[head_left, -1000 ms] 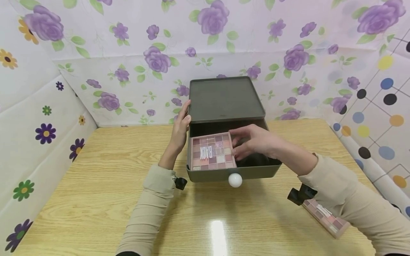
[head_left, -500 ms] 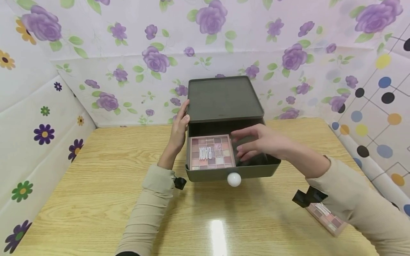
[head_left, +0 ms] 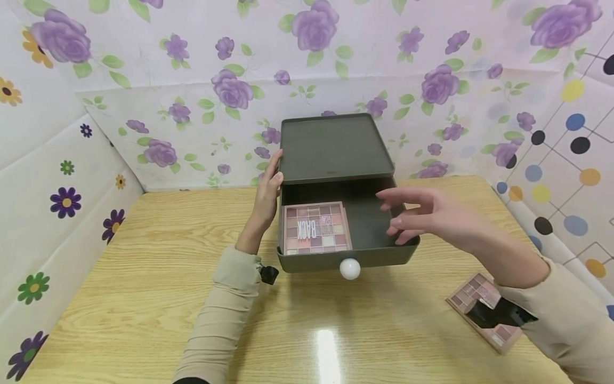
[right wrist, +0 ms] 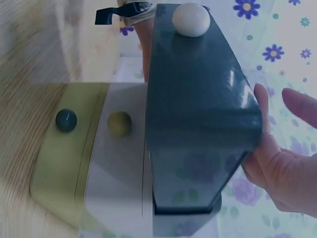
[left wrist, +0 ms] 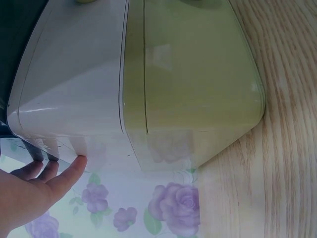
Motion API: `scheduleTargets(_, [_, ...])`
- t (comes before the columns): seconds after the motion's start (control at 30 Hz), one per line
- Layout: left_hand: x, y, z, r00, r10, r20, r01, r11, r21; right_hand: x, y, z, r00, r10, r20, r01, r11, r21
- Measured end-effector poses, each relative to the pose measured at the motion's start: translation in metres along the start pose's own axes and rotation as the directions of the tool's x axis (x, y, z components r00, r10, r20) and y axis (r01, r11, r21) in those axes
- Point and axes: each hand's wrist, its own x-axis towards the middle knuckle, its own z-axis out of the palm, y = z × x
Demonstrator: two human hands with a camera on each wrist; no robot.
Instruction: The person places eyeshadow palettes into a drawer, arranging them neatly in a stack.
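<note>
While seen from the head view: small drawer unit at the back middle of the wooden counter, top dark drawer pulled out toward the viewer, white ball knob on its front. Eyeshadow palette lying flat in the left half of that drawer, lettering sideways, touching or just beside the left wall; right half of the drawer floor bare. Left hand flat against the left side of the unit, fingers straight, tips at the edge of the dark top, gripping nothing. Right hand in the air over the drawer's right rim, fingers loosely spread and slightly bent, holding nothing, apart from the palette. Second palette on the counter near the right edge, partly hidden by the right sleeve and the black wrist camera mount. Left wrist view: pale grey and yellow-green lower tiers of the unit close up, left fingers touching the grey tier's corner. Right wrist view: dark drawer front with knob, right hand beside the drawer's end, whether touching unclear; two lower knobs, one dark, one yellow. Floral sheets behind, dotted sheet at right.
</note>
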Motion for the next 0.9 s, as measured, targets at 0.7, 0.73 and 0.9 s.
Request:
scheduleTargets(0.7, [0.000, -0.001, 0.001, 1.000, 0.008, 0.000, -0.008, 1.000, -0.009, -0.067, 0.054, -0.030, 0.975, -0.203, -0.087, 0.199, 0.978, -0.054])
scheduleTargets(0.73, [0.000, -0.001, 0.001, 1.000, 0.008, -0.001, -0.008, 1.000, -0.011, -0.070, 0.058, -0.031, 0.975, -0.202, -0.094, 0.195, 0.977, -0.083])
scheduleTargets(0.9, [0.000, -0.001, 0.001, 1.000, 0.012, -0.003, -0.012, 1.000, -0.020, -0.080, 0.077, -0.034, 0.967, -0.224, -0.119, 0.197, 0.958, -0.207])
